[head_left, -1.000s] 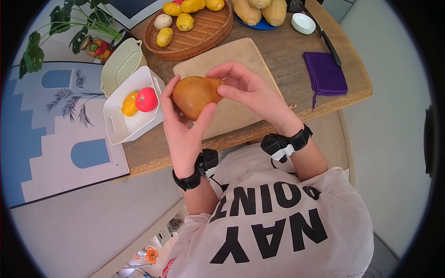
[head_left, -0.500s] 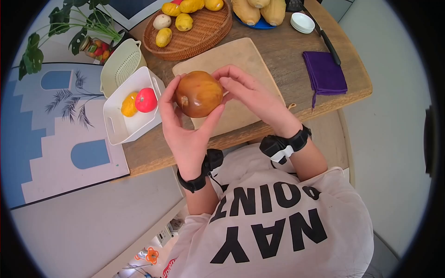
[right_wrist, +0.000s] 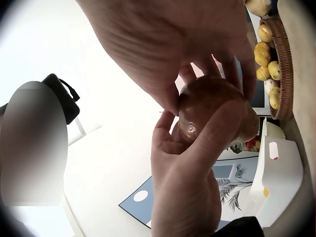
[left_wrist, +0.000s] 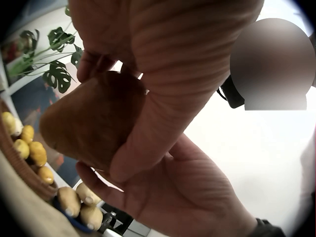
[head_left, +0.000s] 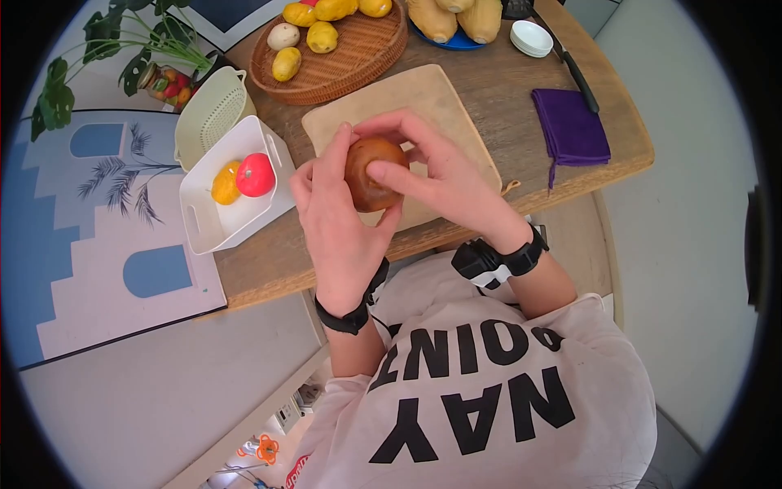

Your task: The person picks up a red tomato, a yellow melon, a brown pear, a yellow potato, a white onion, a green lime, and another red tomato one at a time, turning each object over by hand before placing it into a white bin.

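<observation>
A glossy brown-yellow pear [head_left: 358, 175] is held between both hands above the cutting board. My left hand [head_left: 332, 224] grips it from the left, fingers on its far side and thumb along the near side. From the right, my right hand [head_left: 436, 167] holds it too, its thumb pressed on the face turned toward me and its fingers curved over the top. In the left wrist view the pear's tapered body [left_wrist: 89, 121] sticks out past the left thumb. The right wrist view shows the left thumb [right_wrist: 222, 131] lying across the shiny skin.
Under the hands lies a beige cutting board [head_left: 444, 98]. To the left, a white bin [head_left: 216, 232] holds a yellow and a red item beside a green colander [head_left: 199, 114]. Farther back is a wicker tray [head_left: 358, 77] of yellow produce. A knife [head_left: 580, 81] and purple cloth [head_left: 574, 130] lie right.
The pear has been turned over between the hands, its pointed end first rightward, then its rounded end toward the camera. The left hand has rotated and moved slightly right; the right thumb now presses the pear.
</observation>
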`<state>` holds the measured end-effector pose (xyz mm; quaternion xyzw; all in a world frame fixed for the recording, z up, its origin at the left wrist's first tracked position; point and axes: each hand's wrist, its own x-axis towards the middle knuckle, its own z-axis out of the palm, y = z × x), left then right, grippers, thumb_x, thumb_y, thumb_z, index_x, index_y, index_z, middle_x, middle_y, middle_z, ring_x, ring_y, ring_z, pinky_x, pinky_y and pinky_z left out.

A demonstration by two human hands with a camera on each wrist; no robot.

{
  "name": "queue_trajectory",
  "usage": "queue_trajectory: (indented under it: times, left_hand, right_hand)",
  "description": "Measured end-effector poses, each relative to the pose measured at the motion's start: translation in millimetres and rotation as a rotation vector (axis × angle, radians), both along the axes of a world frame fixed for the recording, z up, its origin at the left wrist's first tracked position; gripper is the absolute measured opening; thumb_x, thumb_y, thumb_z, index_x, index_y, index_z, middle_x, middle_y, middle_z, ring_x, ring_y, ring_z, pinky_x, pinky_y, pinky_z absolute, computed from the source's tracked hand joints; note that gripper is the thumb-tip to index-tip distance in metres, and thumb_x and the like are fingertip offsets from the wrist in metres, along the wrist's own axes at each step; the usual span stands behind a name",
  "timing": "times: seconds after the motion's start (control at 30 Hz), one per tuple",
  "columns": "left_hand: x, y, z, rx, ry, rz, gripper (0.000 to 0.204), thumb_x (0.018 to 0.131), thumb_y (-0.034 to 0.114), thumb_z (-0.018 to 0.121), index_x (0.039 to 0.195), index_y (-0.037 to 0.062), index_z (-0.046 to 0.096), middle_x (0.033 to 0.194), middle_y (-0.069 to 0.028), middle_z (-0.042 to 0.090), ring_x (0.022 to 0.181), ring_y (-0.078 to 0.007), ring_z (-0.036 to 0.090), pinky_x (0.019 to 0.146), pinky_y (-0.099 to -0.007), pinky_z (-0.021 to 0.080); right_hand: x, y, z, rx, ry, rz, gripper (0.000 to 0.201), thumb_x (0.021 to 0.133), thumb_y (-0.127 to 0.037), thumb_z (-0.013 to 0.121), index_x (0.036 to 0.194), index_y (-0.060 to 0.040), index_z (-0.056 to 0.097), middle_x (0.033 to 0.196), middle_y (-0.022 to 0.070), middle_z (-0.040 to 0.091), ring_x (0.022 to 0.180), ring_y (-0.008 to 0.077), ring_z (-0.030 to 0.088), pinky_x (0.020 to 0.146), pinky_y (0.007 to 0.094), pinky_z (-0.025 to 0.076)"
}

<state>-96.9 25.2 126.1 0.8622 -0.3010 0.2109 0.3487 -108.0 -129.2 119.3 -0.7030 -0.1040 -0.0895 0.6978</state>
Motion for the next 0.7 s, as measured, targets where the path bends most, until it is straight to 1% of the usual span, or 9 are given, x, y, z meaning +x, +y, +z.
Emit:
queue_trajectory:
  times: [0.1, 0.2, 0.3, 0.4, 0.5, 0.6, 0.7]
  left_hand:
    - [-2, 3, 3, 0.016, 0.020, -0.023, 0.093, 0.054, 0.000, 0.082, 0.139, 0.0094, 0.045, 0.125, -0.0078, 0.058, 0.110, -0.0313, 0.046, 0.099, -0.0412, 0.038]
    - [-3, 6, 6, 0.001, -0.010, -0.087, 0.088, 0.055, -0.001, 0.082, 0.135, 0.0100, 0.048, 0.127, -0.0077, 0.057, 0.111, -0.0308, 0.047, 0.099, -0.0409, 0.037]
    - [2, 11, 7, -0.030, -0.054, -0.172, 0.086, 0.053, -0.003, 0.079, 0.133, 0.0139, 0.052, 0.128, -0.0062, 0.057, 0.112, -0.0325, 0.048, 0.097, -0.0396, 0.038]
    - [1, 9, 8, -0.002, -0.094, -0.156, 0.083, 0.059, -0.001, 0.083, 0.134, 0.0093, 0.050, 0.132, -0.0094, 0.053, 0.121, -0.0318, 0.047, 0.101, -0.0402, 0.037]
    - [-2, -3, 3, -0.145, -0.035, 0.019, 0.085, 0.059, 0.003, 0.084, 0.135, 0.0119, 0.049, 0.137, -0.0131, 0.046, 0.118, -0.0329, 0.046, 0.099, -0.0406, 0.039]
    - [0, -7, -11, -0.377, 0.017, 0.031, 0.088, 0.060, 0.006, 0.087, 0.137, 0.0080, 0.044, 0.135, -0.0158, 0.045, 0.121, -0.0323, 0.046, 0.102, -0.0407, 0.039]
    - [2, -3, -13, -0.394, -0.003, -0.032, 0.093, 0.060, 0.006, 0.088, 0.138, 0.0054, 0.038, 0.134, -0.0157, 0.045, 0.123, -0.0297, 0.046, 0.105, -0.0399, 0.039]
  right_hand:
    - [-4, 2, 1, 0.063, 0.043, 0.102, 0.042, 0.094, -0.028, 0.063, 0.127, -0.0041, 0.052, 0.118, 0.0084, 0.062, 0.111, 0.0178, 0.058, 0.089, 0.0314, 0.049]
    - [-2, -5, 8, 0.209, 0.250, 0.232, 0.043, 0.100, -0.033, 0.055, 0.131, -0.0049, 0.049, 0.119, 0.0064, 0.059, 0.112, 0.0151, 0.056, 0.092, 0.0303, 0.048]
    - [-2, -9, 4, 0.502, 0.384, 0.418, 0.043, 0.103, -0.035, 0.047, 0.134, -0.0063, 0.046, 0.121, 0.0049, 0.056, 0.114, 0.0131, 0.054, 0.096, 0.0287, 0.046]
    - [0, -5, -4, 0.546, 0.276, 0.351, 0.041, 0.102, -0.036, 0.049, 0.132, -0.0069, 0.048, 0.123, 0.0047, 0.054, 0.116, 0.0128, 0.052, 0.098, 0.0295, 0.045]
    - [2, -2, -1, 0.540, 0.143, 0.280, 0.042, 0.099, -0.029, 0.056, 0.133, -0.0069, 0.045, 0.125, 0.0057, 0.052, 0.118, 0.0143, 0.051, 0.098, 0.0309, 0.046]
    - [3, 11, -8, 0.451, -0.115, 0.240, 0.051, 0.093, -0.021, 0.065, 0.137, -0.0068, 0.041, 0.128, 0.0066, 0.049, 0.120, 0.0163, 0.050, 0.098, 0.0324, 0.046]
    - [0, 10, -5, 0.420, -0.091, 0.256, 0.060, 0.089, -0.015, 0.070, 0.139, -0.0064, 0.038, 0.132, 0.0075, 0.047, 0.121, 0.0176, 0.049, 0.098, 0.0324, 0.045]
